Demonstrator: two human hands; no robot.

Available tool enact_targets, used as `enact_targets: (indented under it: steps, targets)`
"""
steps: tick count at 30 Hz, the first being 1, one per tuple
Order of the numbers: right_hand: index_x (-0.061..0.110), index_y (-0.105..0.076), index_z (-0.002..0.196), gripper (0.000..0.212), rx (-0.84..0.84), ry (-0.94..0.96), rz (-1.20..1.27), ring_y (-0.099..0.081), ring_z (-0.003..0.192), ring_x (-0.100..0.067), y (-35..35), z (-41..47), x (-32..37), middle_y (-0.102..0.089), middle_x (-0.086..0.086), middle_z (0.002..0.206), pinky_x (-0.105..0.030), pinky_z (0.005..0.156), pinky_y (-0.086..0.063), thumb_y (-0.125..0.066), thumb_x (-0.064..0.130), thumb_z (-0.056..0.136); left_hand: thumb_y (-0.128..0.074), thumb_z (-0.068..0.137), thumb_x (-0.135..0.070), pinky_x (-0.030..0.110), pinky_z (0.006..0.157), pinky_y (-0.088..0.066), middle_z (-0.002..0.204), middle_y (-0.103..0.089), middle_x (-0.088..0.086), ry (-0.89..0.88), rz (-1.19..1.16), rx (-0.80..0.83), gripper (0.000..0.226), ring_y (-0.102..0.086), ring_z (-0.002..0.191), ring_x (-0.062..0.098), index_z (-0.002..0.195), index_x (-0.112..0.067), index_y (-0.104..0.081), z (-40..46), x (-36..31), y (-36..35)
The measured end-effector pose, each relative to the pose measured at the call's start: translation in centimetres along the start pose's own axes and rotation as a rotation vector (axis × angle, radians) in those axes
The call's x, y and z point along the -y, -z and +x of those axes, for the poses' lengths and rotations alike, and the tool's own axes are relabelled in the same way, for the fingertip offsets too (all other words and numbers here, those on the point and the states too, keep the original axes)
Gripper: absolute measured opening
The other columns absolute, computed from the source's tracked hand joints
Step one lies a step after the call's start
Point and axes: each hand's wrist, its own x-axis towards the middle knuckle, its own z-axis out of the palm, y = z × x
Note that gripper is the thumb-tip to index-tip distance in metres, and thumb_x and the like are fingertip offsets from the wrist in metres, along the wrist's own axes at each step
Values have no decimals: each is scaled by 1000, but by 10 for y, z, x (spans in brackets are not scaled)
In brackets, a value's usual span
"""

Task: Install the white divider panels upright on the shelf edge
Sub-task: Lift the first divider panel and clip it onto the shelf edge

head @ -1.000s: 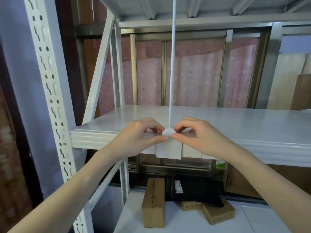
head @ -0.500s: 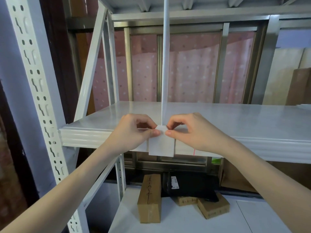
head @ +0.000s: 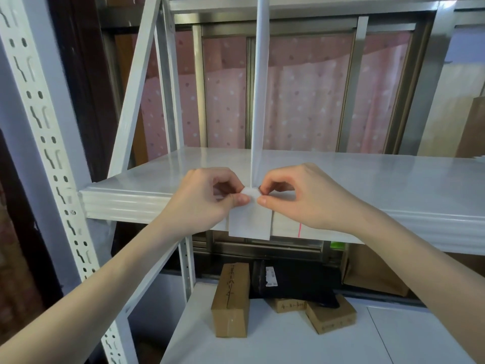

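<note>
Two hands: both meet at the front edge of the middle shelf, thumb and forefinger pinched together on the small white clip at the foot of the divider.
Left hand (head: 207,198): thumb and forefinger closed on the left side of the white clip (head: 250,207); the other fingers curl into the palm; the forearm comes up from the lower left.
Right hand (head: 301,198): thumb and forefinger closed on the clip's right side, the fingertips just short of the left hand's; the forearm comes in from the lower right.
White clip: it sits over the shelf's front lip, its flat front flap hanging down across the lip to just below the lower edge.
White divider panel (head: 258,88): upright and seen edge-on as a narrow white strip, rising from the clip between the two hands and running out of the top of the view.
Middle shelf (head: 126,203): white metal with a ribbed front lip; its glossy top is bare around the panel's foot.
Red mark (head: 299,229): a short vertical line on the front lip, just right of the clip and below the right hand.
Upright post (head: 44,143): white, slotted, at the left end of the shelf.
Lower shelf (head: 262,345): three brown cardboard boxes (head: 231,300) and a dark bundle lie on it, well below the hands.
Behind the rack: a metal-framed window with a pink dotted curtain (head: 301,101).
</note>
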Motion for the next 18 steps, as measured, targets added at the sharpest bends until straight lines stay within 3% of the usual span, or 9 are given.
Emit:
enact_targets:
  steps: [8,18]
  targets:
    - [12,-70,85,14,-2,-12,41,-61,80,-1,15,-15,-14,-68,6,80,-12,77,-53,-64,24,82,-73,78,-20,33,74,-54,75,-69,-3,-15,-19,29,8,-64,72,12,79,-13,-72,7,-14,-19]
    - [11,-69,91,14,-10,-56,105,-64,84,-4,20,-28,-26,-66,8,84,-12,82,-53,-64,21,82,-70,80,-22,35,76,-56,74,-66,-7,-55,2,78,7,-63,74,12,79,-15,-68,10,-26,-30]
